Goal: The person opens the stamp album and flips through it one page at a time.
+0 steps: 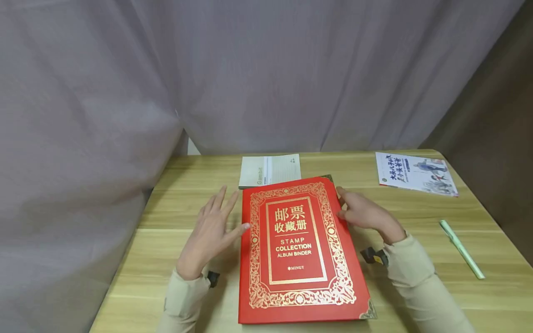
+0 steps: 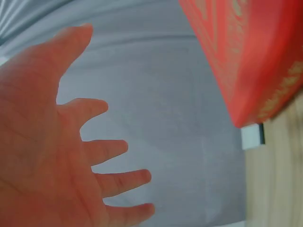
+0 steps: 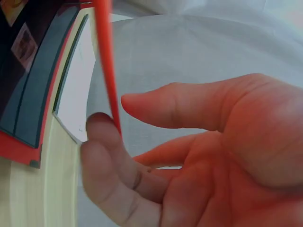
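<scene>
A red stamp collection album [image 1: 297,259] with gold lettering and a gold ornamental border lies in front of me, its front cover raised on the right side. My right hand [image 1: 368,213] holds that cover by its right edge. In the right wrist view, curled fingers go behind the cover [image 3: 107,61], with the thumb on the outer side. Dark inner pages [image 3: 40,71] with a picture on them show beneath. Left of the spine, my left hand [image 1: 210,231] hovers with fingers spread, its thumb overlapping the spine edge in the head view. The left wrist view shows its palm bare.
A pale notepad [image 1: 283,171] lies just behind the album. At the back right is a white illustrated booklet [image 1: 416,175], and a light green pen [image 1: 463,249] lies to the right of my right arm. Grey curtains [image 1: 266,74] hang behind the wooden table [image 1: 166,240].
</scene>
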Available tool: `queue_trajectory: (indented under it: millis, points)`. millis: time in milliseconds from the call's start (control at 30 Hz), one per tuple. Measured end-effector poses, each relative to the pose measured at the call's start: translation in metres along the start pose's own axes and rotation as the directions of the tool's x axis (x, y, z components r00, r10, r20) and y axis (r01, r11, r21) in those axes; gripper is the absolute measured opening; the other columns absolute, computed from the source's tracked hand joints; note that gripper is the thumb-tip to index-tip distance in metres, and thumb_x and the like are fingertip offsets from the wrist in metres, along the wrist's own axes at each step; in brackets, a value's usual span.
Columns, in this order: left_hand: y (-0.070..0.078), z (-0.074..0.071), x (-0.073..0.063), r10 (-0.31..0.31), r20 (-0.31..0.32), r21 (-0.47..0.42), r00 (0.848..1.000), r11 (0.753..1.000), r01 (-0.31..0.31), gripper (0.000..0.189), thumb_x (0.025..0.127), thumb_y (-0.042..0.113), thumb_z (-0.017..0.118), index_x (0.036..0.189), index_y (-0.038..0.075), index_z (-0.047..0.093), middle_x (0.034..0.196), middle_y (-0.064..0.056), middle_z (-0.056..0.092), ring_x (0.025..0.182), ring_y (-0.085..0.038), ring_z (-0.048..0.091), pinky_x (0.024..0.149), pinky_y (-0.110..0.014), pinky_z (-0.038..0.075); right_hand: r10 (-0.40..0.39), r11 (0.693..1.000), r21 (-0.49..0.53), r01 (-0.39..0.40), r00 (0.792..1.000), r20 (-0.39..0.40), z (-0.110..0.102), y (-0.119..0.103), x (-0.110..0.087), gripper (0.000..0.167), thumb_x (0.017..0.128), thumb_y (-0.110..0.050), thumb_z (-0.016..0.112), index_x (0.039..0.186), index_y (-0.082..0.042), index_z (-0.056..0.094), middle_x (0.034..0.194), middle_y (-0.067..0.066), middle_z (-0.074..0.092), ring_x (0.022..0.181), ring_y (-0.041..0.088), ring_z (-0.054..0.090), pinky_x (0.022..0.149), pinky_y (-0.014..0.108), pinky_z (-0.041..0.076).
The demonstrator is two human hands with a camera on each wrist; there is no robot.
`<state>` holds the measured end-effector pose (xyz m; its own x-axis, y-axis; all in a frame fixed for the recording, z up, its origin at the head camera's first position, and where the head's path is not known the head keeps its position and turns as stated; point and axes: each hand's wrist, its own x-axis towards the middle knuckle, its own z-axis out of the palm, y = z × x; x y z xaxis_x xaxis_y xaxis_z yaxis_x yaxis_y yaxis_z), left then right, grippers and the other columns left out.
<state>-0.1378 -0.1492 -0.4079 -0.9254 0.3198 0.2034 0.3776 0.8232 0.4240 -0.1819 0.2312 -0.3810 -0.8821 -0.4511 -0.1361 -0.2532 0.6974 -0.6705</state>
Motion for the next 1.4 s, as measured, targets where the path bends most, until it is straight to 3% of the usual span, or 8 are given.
queue_trajectory:
  millis: [200, 367, 533, 733, 900, 1067, 1300, 1400]
  points:
    - [0.017, -0.010, -0.003, 0.024, -0.002, 0.030, 1.000, 0.999, -0.024, 0.092, 0.088, 0.052, 0.074, 0.162, 0.022, 0.028, 0.169, -0.011, 0.013, 0.147, -0.045, 0.023, 0.112, -0.070, 0.020, -0.031, 0.998, 0.059, 0.030, 0.999, 0.014, -0.005, -0.004, -0.001, 0.047, 0.090, 0.006, 0.058, 0.133, 0.019, 0.042, 0.106, 0.025, 0.062, 0.056, 0.023, 0.062, 0.051, 0.042, 0.056]
    - [0.027, -0.015, -0.005, 0.066, 0.009, 0.041, 0.998, 0.997, -0.066, 0.095, 0.087, 0.054, 0.074, 0.161, 0.019, 0.028, 0.168, -0.012, 0.016, 0.145, -0.044, 0.028, 0.111, -0.071, 0.021, -0.028, 0.994, 0.108, 0.024, 0.999, 0.032, -0.011, -0.016, -0.002, 0.052, 0.093, 0.006, 0.057, 0.139, 0.021, 0.037, 0.109, 0.027, 0.060, 0.058, 0.025, 0.062, 0.051, 0.036, 0.056]
    - [0.036, -0.020, -0.006, 0.057, 0.067, 0.021, 0.996, 0.998, -0.058, 0.097, 0.086, 0.054, 0.075, 0.161, 0.016, 0.028, 0.165, -0.014, 0.023, 0.142, -0.043, 0.034, 0.111, -0.067, 0.028, -0.012, 0.991, 0.136, 0.010, 1.000, 0.019, -0.017, -0.031, -0.004, 0.053, 0.096, 0.004, 0.058, 0.142, 0.018, 0.036, 0.114, 0.028, 0.059, 0.058, 0.023, 0.062, 0.052, 0.036, 0.055]
    - [0.049, -0.027, -0.008, 0.067, 0.107, 0.004, 0.992, 0.998, -0.068, 0.094, 0.084, 0.053, 0.078, 0.158, 0.013, 0.036, 0.159, -0.015, 0.036, 0.139, -0.041, 0.040, 0.109, -0.065, 0.034, -0.006, 0.986, 0.167, 0.009, 1.000, -0.016, -0.019, -0.045, -0.008, 0.067, 0.096, 0.005, 0.057, 0.150, 0.019, 0.020, 0.121, 0.031, 0.056, 0.060, 0.023, 0.063, 0.055, 0.035, 0.056]
    - [0.059, -0.035, -0.013, 0.139, 0.101, 0.003, 0.985, 0.990, -0.140, 0.094, 0.082, 0.051, 0.081, 0.156, 0.010, 0.039, 0.158, -0.015, 0.038, 0.137, -0.039, 0.044, 0.108, -0.063, 0.037, -0.002, 0.976, 0.219, 0.010, 0.999, -0.038, -0.020, -0.054, -0.009, 0.073, 0.094, 0.008, 0.057, 0.153, 0.017, 0.015, 0.125, 0.032, 0.053, 0.065, 0.023, 0.065, 0.059, 0.036, 0.058]
    - [0.073, -0.044, -0.018, 0.222, 0.084, 0.006, 0.971, 0.975, -0.224, 0.095, 0.082, 0.052, 0.080, 0.155, 0.008, 0.039, 0.157, -0.017, 0.038, 0.135, -0.041, 0.045, 0.109, -0.060, 0.037, -0.004, 0.979, 0.204, 0.020, 0.997, -0.076, -0.022, -0.067, -0.010, 0.076, 0.093, 0.008, 0.060, 0.154, 0.016, 0.014, 0.125, 0.031, 0.054, 0.063, 0.021, 0.064, 0.059, 0.036, 0.058]
    - [0.089, -0.053, -0.024, 0.247, 0.096, 0.011, 0.964, 0.968, -0.249, 0.095, 0.083, 0.055, 0.078, 0.157, 0.011, 0.037, 0.159, -0.015, 0.036, 0.134, -0.040, 0.045, 0.108, -0.060, 0.037, -0.050, 0.978, 0.197, 0.072, 0.992, -0.115, -0.022, -0.089, -0.014, 0.073, 0.096, 0.005, 0.058, 0.156, 0.011, 0.018, 0.130, 0.029, 0.053, 0.065, 0.020, 0.066, 0.059, 0.033, 0.058]
    - [0.095, -0.056, -0.026, 0.294, 0.071, 0.026, 0.953, 0.955, -0.296, 0.094, 0.083, 0.055, 0.078, 0.156, 0.010, 0.039, 0.157, -0.015, 0.038, 0.134, -0.038, 0.046, 0.108, -0.059, 0.039, -0.081, 0.976, 0.191, 0.104, 0.989, -0.126, -0.023, -0.097, -0.016, 0.070, 0.095, 0.005, 0.057, 0.156, 0.011, 0.020, 0.132, 0.029, 0.053, 0.065, 0.020, 0.067, 0.059, 0.034, 0.058]
